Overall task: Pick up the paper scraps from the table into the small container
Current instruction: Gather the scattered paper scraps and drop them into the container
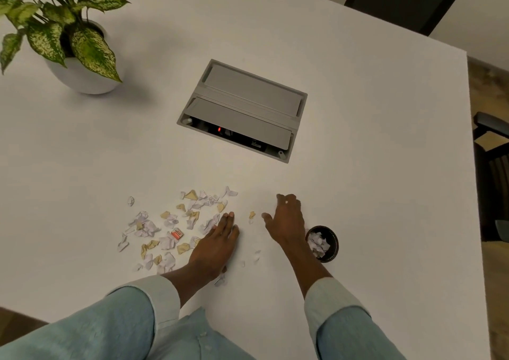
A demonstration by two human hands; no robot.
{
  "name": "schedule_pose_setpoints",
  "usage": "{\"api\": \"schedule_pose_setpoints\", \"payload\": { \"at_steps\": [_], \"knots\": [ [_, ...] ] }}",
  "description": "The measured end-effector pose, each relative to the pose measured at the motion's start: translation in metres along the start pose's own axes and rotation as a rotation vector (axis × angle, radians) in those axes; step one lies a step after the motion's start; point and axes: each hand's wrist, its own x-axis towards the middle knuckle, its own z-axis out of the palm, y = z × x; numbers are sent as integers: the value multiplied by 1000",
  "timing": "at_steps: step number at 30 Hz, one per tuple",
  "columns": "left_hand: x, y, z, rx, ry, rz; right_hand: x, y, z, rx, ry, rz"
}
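Observation:
Several white and tan paper scraps (176, 224) lie scattered on the white table (358, 139), left of centre. My left hand (217, 242) rests flat on the table at the right edge of the pile, fingers together, nothing held. My right hand (286, 219) hovers with fingers spread just right of a lone tan scrap (251, 215). A small black round container (330, 245) with white scraps inside stands right of my right wrist. A few small scraps (256, 255) lie between my forearms.
A grey cable box (242, 109) with a flap partly raised is set into the table's middle. A potted plant (80, 76) in a white pot stands far left. The table's right edge runs near a dark chair (493, 167).

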Motion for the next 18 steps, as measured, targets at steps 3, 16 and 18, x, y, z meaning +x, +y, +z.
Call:
{"api": "schedule_pose_setpoints", "payload": {
  "at_steps": [3,16,18],
  "knots": [
    [-1,1,0,-12,0,-3,16,4,7,-37,-28,31],
    [1,-2,4,-22,-17,0,4,5,24,-289,-5,-103],
    [2,-1,6,-8,-18,4,-4,4,28,-294,-6,-124]
  ]
}}
